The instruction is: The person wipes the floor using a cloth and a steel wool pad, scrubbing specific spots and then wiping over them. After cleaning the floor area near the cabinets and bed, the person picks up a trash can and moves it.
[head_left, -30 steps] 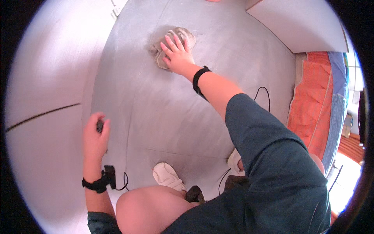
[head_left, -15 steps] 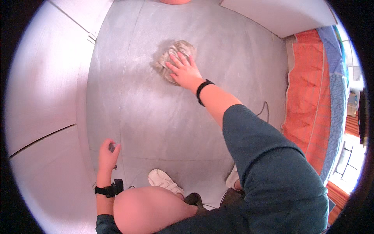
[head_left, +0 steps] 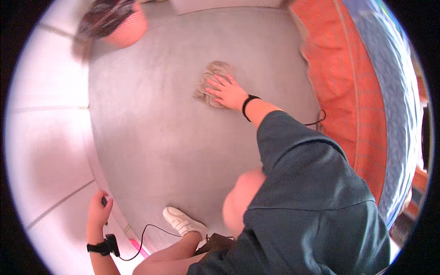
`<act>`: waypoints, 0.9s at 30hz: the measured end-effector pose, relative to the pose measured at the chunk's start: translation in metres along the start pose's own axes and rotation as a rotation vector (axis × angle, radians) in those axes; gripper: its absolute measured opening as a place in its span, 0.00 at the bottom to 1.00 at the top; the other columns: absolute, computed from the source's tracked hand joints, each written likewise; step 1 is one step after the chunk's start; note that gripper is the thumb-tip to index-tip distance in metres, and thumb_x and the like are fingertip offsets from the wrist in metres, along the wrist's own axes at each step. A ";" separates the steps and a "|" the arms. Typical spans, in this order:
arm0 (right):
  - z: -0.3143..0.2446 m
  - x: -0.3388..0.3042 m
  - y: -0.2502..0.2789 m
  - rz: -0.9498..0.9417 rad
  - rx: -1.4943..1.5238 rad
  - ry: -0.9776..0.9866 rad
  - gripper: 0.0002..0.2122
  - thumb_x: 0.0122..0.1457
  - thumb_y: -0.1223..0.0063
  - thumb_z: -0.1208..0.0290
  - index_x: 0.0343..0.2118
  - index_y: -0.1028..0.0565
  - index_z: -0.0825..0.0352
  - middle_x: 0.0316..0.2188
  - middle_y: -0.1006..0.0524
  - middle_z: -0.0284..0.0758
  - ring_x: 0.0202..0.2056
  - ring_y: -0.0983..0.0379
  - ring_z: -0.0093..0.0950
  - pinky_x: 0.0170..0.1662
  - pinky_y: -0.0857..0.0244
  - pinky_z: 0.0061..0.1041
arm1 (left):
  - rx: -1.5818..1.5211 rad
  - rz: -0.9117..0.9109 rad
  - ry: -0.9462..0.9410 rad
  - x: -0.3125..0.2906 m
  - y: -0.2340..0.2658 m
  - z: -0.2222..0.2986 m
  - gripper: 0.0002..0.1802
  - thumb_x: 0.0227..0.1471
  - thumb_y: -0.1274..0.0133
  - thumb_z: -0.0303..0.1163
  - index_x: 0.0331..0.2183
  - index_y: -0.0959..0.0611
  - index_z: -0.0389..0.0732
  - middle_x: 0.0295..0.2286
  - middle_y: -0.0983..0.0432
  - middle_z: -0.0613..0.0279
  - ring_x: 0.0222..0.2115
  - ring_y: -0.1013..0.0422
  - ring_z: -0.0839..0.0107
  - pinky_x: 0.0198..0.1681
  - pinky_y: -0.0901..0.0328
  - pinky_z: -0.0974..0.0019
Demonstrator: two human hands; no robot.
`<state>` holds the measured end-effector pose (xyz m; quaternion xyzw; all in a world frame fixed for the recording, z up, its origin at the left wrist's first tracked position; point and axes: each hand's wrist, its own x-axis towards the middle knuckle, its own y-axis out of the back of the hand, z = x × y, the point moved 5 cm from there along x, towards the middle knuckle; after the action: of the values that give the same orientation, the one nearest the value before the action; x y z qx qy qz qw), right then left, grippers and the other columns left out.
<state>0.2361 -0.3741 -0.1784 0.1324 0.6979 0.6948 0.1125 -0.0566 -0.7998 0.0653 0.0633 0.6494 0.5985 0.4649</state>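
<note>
My right hand (head_left: 230, 93) lies flat on a crumpled grey-brown cloth (head_left: 211, 73), pressing it against the grey floor (head_left: 151, 128). Its fingers are spread across the cloth's right part, and the palm hides some of it. At the lower left, beside the pale cabinet fronts, my left hand (head_left: 99, 208) is raised with its fingers curled round a small dark object (head_left: 104, 201). Most of that object is hidden, so its kind is unclear. A black strapped device (head_left: 110, 245) sits on my left wrist, with a cable hanging from it.
Orange and blue fabric (head_left: 348, 91) hangs along the right side. A pink ribbed bin (head_left: 126, 30) with dark material over its rim stands at the far left. Pale cabinet fronts (head_left: 50, 137) line the left. A thin dark cable (head_left: 316, 122) lies near the fabric; my white shoe (head_left: 183, 223) is below.
The view has shifted, bringing the pink bin into sight and the orange fabric closer. My right hand stays on the cloth, both lying nearer the fabric. My left hand keeps its curled hold.
</note>
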 end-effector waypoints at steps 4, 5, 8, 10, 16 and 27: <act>0.059 -0.061 -0.011 -0.050 -0.054 -0.167 0.23 0.59 0.61 0.54 0.58 0.43 0.48 0.62 0.49 0.26 0.63 0.59 0.30 0.61 0.62 0.46 | 0.123 -0.078 -0.066 0.036 -0.026 0.054 0.12 0.42 0.44 0.29 0.30 0.27 0.36 0.17 0.33 0.55 0.19 0.35 0.63 0.25 0.39 0.63; 0.076 -0.074 -0.010 -0.056 -0.044 -0.191 0.23 0.59 0.61 0.54 0.58 0.43 0.48 0.62 0.49 0.26 0.63 0.59 0.30 0.61 0.62 0.46 | 0.085 -0.087 -0.084 0.043 -0.028 0.072 0.12 0.42 0.44 0.29 0.30 0.26 0.36 0.17 0.32 0.55 0.19 0.35 0.63 0.25 0.39 0.63; 0.129 -0.122 -0.010 -0.055 -0.037 -0.331 0.23 0.60 0.63 0.54 0.59 0.44 0.47 0.62 0.50 0.26 0.63 0.59 0.30 0.61 0.61 0.46 | 0.041 -0.132 -0.125 0.062 -0.048 0.111 0.11 0.43 0.44 0.29 0.30 0.26 0.36 0.17 0.33 0.57 0.19 0.36 0.66 0.24 0.39 0.63; 0.156 -0.157 -0.014 -0.113 -0.091 -0.436 0.23 0.61 0.66 0.54 0.59 0.44 0.47 0.62 0.50 0.26 0.63 0.60 0.29 0.61 0.61 0.47 | -0.002 -0.187 -0.141 0.067 -0.064 0.128 0.10 0.43 0.44 0.28 0.30 0.27 0.36 0.15 0.35 0.60 0.18 0.38 0.70 0.23 0.40 0.65; 0.183 -0.246 -0.001 -0.261 -0.088 -0.842 0.25 0.59 0.63 0.51 0.60 0.45 0.48 0.63 0.51 0.28 0.59 0.53 0.35 0.56 0.54 0.46 | -0.004 -0.218 -0.257 0.081 -0.112 0.172 0.10 0.44 0.44 0.30 0.30 0.26 0.37 0.14 0.34 0.59 0.16 0.38 0.68 0.22 0.40 0.65; 0.227 -0.238 -0.013 0.042 0.189 -0.328 0.21 0.59 0.59 0.59 0.54 0.36 0.61 0.58 0.41 0.38 0.58 0.47 0.35 0.58 0.52 0.36 | -0.008 -0.373 -0.161 0.083 -0.160 0.181 0.10 0.43 0.44 0.30 0.29 0.26 0.36 0.13 0.35 0.59 0.15 0.38 0.70 0.21 0.41 0.66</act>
<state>0.5369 -0.2415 -0.2002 0.2685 0.7295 0.5973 0.1973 0.0955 -0.6609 -0.0860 -0.0124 0.6082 0.4977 0.6183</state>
